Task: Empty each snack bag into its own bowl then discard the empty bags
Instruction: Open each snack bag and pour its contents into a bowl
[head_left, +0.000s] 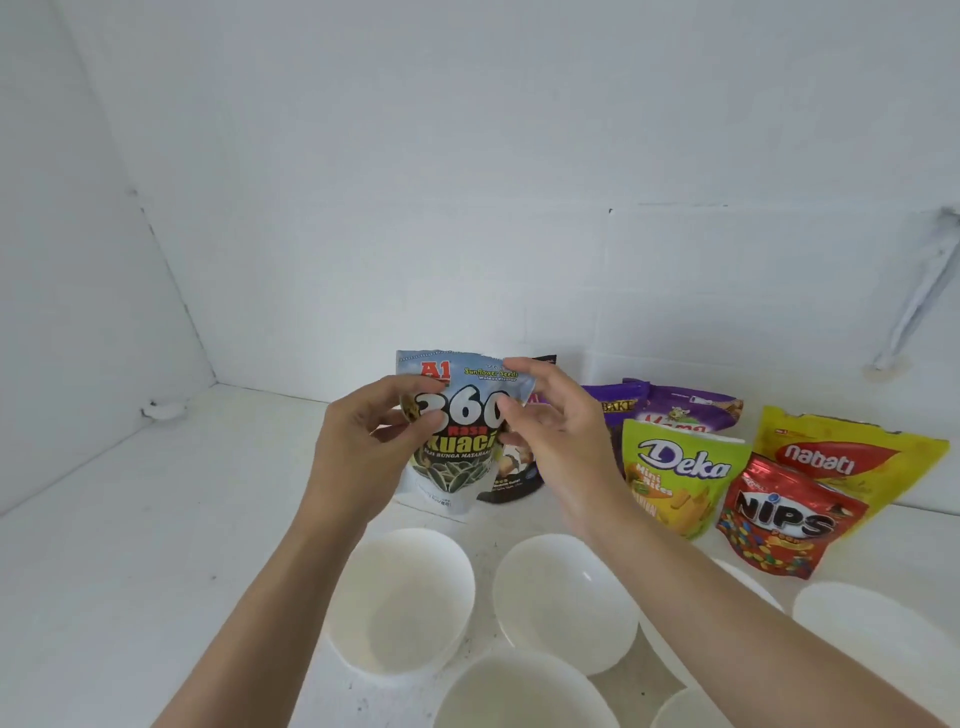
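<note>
Sunflower-seed bag (460, 452) is upright toward the back of the desk (156, 519), its upper sides pinched by the fingers (395, 388) of the left hand (363, 447) and the right hand (558, 436). White bowls (400, 597) sit just in front. Deka bag (680, 473), Nips bag (779, 525) and Nabati bag (841, 457) lean at right.

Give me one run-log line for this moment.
left hand: pinches sunflower seed bag | right hand: pinches same bag | bag: upright | bowls: empty | stage: nothing poured yet

Both hands, left hand (374, 431) and right hand (550, 431), are pinching the upright sunflower-seed bag (462, 415) above white bowls (402, 603), other snack bags (680, 478) standing alongside
</note>
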